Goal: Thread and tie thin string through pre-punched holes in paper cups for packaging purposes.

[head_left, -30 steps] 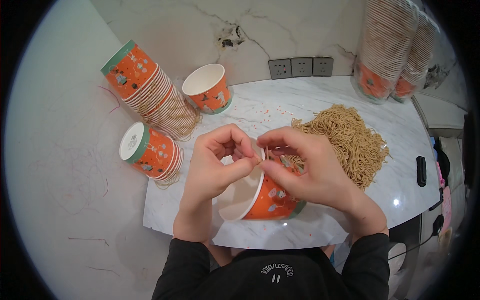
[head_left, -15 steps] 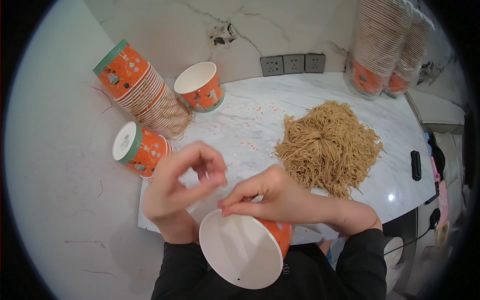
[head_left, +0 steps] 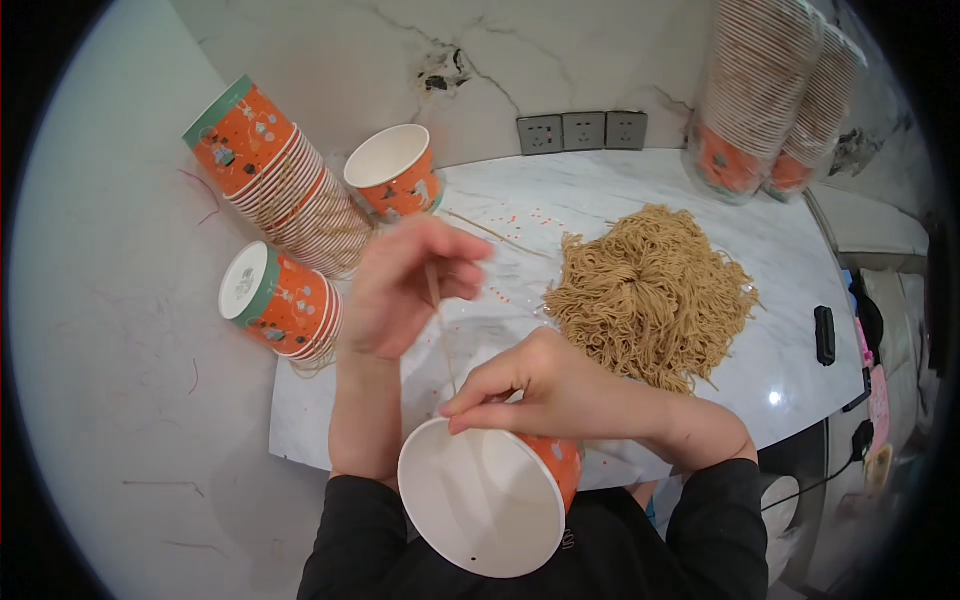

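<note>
In front of my body is an orange paper bucket point(head_left: 485, 510), tilted with its white inside facing me and a small hole near the lower rim. My right hand point(head_left: 530, 380) pinches its upper rim. From those fingertips a thin tan cord point(head_left: 447, 345) runs up to my left hand point(head_left: 405, 290), which is raised above the table, smeared by motion, with fingers curled around the cord. Another length of tan cord shows beyond the left hand; whether it is the same piece, I cannot tell.
A heap of tan cords point(head_left: 650, 295) lies on the marble table point(head_left: 480, 190). At left are a tall stack of buckets point(head_left: 280, 180), a shorter stack point(head_left: 280, 300) and one upright bucket point(head_left: 405, 185). Bagged stacks point(head_left: 755, 100) stand back right, a black object point(head_left: 824, 335) near the right edge.
My left hand has moved up and away from the bucket's rim, and the cord is now stretched between both hands. My right hand and the bucket have stayed nearly still.
</note>
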The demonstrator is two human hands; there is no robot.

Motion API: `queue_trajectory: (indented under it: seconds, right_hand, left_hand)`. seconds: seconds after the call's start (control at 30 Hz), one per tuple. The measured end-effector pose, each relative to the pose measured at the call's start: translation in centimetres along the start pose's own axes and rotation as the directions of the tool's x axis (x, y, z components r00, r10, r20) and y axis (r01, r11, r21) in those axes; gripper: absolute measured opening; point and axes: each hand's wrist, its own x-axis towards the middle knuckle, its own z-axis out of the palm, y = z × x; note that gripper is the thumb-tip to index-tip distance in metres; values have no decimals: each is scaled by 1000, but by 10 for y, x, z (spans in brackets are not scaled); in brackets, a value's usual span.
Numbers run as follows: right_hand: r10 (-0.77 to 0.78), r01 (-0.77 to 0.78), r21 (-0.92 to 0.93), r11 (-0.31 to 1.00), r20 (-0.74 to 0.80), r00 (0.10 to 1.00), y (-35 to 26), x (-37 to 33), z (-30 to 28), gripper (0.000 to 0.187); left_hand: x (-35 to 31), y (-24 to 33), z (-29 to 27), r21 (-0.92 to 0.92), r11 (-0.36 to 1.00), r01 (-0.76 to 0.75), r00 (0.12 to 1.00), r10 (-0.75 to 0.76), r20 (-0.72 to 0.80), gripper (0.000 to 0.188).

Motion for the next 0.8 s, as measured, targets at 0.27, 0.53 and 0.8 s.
queue_trajectory:
  seconds: [0.27,0.53,0.8]
  right_hand:
    - [-2,10,73,997,-112,994,38,17,-20,16]
    - [64,-85,-28,996,-439,896,35,18,-39,14]
    - [358,-282,227,932,-463,811,50,21,-49,18]
  left_hand:
    - [-2,31,-7,492,863,113,977,-6,-214,35]
    - [8,10,-6,597,787,153,949,50,-310,34]
    - [9,4,8,536,838,100,950,80,-302,31]
